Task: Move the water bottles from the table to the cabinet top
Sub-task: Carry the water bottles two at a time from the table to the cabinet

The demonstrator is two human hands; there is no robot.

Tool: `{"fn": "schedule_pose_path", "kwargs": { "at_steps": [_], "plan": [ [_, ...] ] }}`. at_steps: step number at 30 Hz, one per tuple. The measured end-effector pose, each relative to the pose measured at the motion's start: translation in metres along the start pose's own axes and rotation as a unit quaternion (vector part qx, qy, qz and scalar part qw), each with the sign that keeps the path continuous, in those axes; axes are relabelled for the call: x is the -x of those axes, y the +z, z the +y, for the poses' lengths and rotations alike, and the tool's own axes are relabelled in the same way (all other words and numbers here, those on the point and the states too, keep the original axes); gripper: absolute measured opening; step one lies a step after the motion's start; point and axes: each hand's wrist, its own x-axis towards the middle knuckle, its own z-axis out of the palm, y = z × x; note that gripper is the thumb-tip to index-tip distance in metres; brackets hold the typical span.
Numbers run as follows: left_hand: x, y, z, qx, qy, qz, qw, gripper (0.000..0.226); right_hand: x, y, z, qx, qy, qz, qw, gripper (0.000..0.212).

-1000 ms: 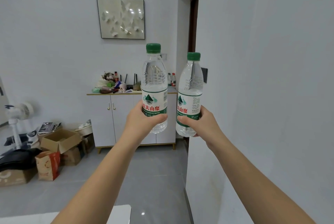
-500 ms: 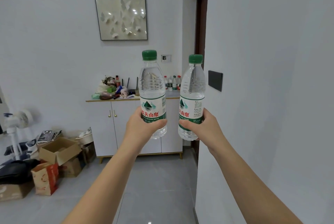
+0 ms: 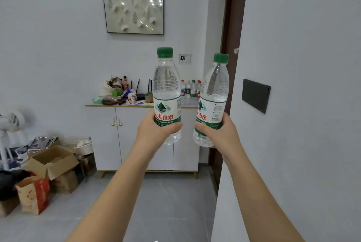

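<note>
You face a pale room with a grey floor. Ahead, against the far wall, stands the white cabinet (image 3: 136, 138). The left part of its top is crowded with bags and clutter (image 3: 117, 95), while a small group of bottles (image 3: 190, 88) already stands at its right end.

You hold both arms out in front of you. Your left hand (image 3: 154, 134) is wrapped around the lower body of one green-capped water bottle (image 3: 166, 85), held upright. Your right hand (image 3: 222, 136) grips a second water bottle (image 3: 214, 93) the same way; it leans slightly left. The two bottles are near each other, not touching.

Carry them level, keep your right elbow off the wall corner (image 3: 232, 105) beside you, and aim for the free stretch beside the standing bottles.
</note>
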Motion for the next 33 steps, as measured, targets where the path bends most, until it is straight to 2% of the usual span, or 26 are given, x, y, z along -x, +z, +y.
{"fn": "schedule_pose_path", "kwargs": {
  "at_steps": [6,13,18,24,33],
  "plan": [
    [-0.083,0.011,-0.037,0.021,-0.001,-0.017,1.000,0.046,-0.069,0.028,0.044,-0.009,0.007,-0.005,1.000,0.052],
    [-0.204,0.018,-0.077,0.035,-0.011,-0.042,0.998,0.053,-0.174,0.068,0.076,0.001,0.014,0.012,1.000,0.055],
    [-0.283,0.018,-0.108,0.037,-0.012,-0.061,0.997,0.045,-0.243,0.095,0.102,0.007,0.020,0.032,0.999,0.053],
    [-0.347,0.029,-0.147,0.033,-0.025,-0.070,0.997,0.047,-0.307,0.115,0.136,0.014,0.022,0.043,0.999,0.049],
    [-0.448,0.066,-0.203,0.026,-0.030,-0.061,0.997,0.053,-0.413,0.133,0.199,0.012,0.016,0.039,0.999,0.057]
  ]
}}
